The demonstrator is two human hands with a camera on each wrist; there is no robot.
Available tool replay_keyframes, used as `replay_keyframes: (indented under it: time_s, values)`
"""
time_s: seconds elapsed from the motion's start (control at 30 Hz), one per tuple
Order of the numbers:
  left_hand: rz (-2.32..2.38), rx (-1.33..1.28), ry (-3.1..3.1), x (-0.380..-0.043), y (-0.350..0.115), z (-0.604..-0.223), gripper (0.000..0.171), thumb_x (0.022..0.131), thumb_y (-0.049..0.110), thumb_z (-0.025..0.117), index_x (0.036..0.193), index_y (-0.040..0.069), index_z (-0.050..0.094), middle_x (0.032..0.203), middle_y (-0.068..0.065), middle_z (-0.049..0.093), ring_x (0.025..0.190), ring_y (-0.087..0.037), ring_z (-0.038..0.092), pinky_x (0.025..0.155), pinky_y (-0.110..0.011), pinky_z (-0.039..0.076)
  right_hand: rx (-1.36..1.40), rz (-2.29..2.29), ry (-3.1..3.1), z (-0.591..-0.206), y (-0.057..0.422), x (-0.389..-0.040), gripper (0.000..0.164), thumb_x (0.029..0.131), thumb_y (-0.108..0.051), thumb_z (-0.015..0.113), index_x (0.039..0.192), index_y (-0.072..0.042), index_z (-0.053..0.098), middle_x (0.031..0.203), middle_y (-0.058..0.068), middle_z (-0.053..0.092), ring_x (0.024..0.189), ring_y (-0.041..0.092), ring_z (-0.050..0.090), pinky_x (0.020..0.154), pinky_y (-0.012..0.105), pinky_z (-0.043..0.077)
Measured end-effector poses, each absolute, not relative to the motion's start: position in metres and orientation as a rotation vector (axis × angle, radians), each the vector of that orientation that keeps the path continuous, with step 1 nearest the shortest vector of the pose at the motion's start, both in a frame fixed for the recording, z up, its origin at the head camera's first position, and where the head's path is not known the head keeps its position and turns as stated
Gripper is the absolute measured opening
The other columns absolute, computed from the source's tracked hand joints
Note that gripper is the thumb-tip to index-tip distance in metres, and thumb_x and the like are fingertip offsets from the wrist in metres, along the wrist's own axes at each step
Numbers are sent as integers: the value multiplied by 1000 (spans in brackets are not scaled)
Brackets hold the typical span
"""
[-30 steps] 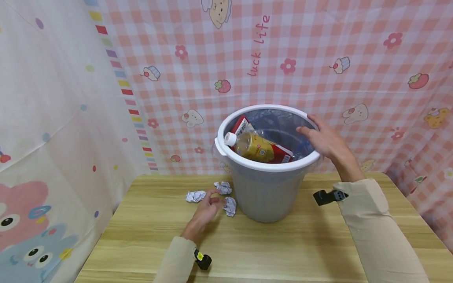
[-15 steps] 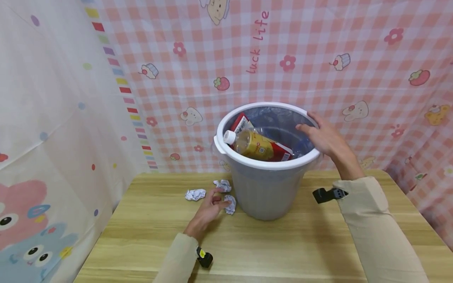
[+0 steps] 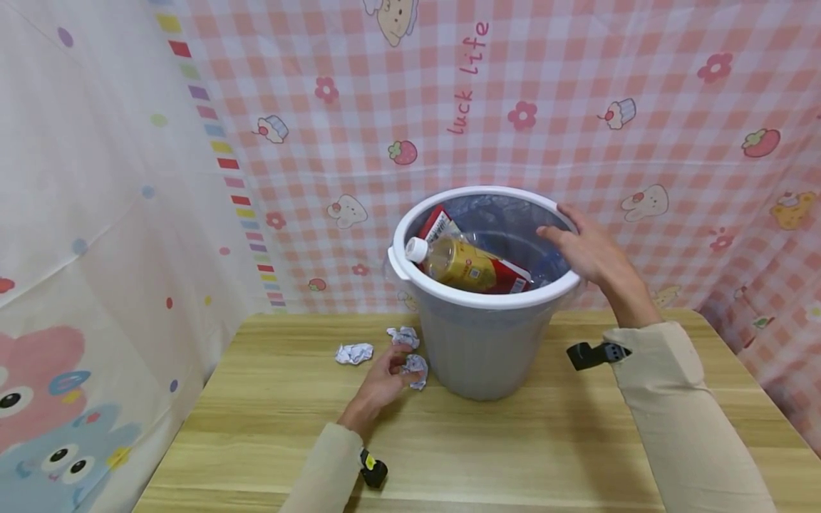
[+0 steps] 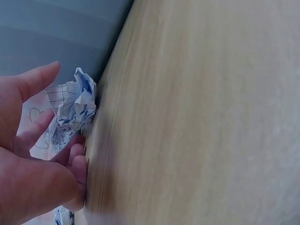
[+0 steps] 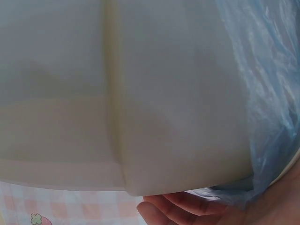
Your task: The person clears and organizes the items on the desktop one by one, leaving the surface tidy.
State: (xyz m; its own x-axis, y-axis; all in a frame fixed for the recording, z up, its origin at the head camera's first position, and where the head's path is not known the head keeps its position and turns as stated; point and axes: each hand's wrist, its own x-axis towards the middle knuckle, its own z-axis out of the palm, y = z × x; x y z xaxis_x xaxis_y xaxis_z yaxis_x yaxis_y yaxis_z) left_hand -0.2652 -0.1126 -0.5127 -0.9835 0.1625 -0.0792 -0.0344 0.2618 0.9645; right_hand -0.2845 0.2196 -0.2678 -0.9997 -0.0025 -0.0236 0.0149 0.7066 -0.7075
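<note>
Three crumpled paper balls lie on the table left of a grey trash can (image 3: 481, 349) with a white rim. My left hand (image 3: 378, 388) reaches round the front paper ball (image 3: 417, 369), thumb and fingers spread. In the left wrist view that lined paper ball (image 4: 75, 101) sits just beyond the thumb and forefinger, not visibly pinched. Behind it is a second paper ball (image 3: 404, 337); a third paper ball (image 3: 354, 353) lies farther left. My right hand (image 3: 593, 253) grips the can's rim at the right, thumb inside. Outside the can, its fingers (image 5: 187, 204) show in the right wrist view.
Inside the can, a plastic bottle (image 3: 458, 265) with a white cap leans over a red and white package (image 3: 442, 226). A thin bluish liner bag (image 5: 276, 84) hangs over its rim. The wooden table (image 3: 507, 456) meets a pink checked curtain (image 3: 308, 157) at the back.
My left hand has moved slightly right and forward, its thumb now in front of the front paper ball. The right hand stays on the rim.
</note>
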Motion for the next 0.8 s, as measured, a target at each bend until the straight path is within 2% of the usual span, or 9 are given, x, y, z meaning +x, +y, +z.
replay_keyframes:
  time_s: [0.23, 0.43, 0.57, 0.8]
  values:
    - [1751, 174, 2431, -263, -112, -513, 58, 76, 7, 79, 130, 3, 58, 123, -19, 61, 108, -31, 57, 88, -37, 46, 11, -1192, 2882, -268, 220, -284, 82, 98, -60, 38, 160, -22, 1, 154, 33, 26, 127, 51, 43, 102, 65, 37]
    - [1767, 177, 2415, -259, -110, -512, 53, 75, 0, 79, 124, 0, 61, 115, -19, 65, 102, -28, 60, 85, -34, 49, 19, -1201, 2874, -269, 219, -284, 82, 98, -61, 38, 160, -22, 1, 154, 32, 28, 127, 51, 43, 103, 65, 37]
    - [1769, 171, 2412, -259, -109, -513, 52, 74, 0, 79, 124, 0, 61, 111, -18, 65, 95, -23, 60, 80, -30, 49, 16, -1214, 2874, -269, 219, -283, 82, 98, -60, 39, 160, -22, 2, 153, 32, 29, 126, 51, 45, 102, 65, 38]
    - [1751, 135, 2443, -259, -110, -513, 54, 73, 3, 81, 122, 2, 60, 105, -18, 63, 88, -21, 57, 75, -29, 47, 17, -1235, 2874, -269, 218, -283, 81, 99, -59, 40, 160, -21, 3, 152, 32, 30, 125, 49, 47, 100, 62, 41]
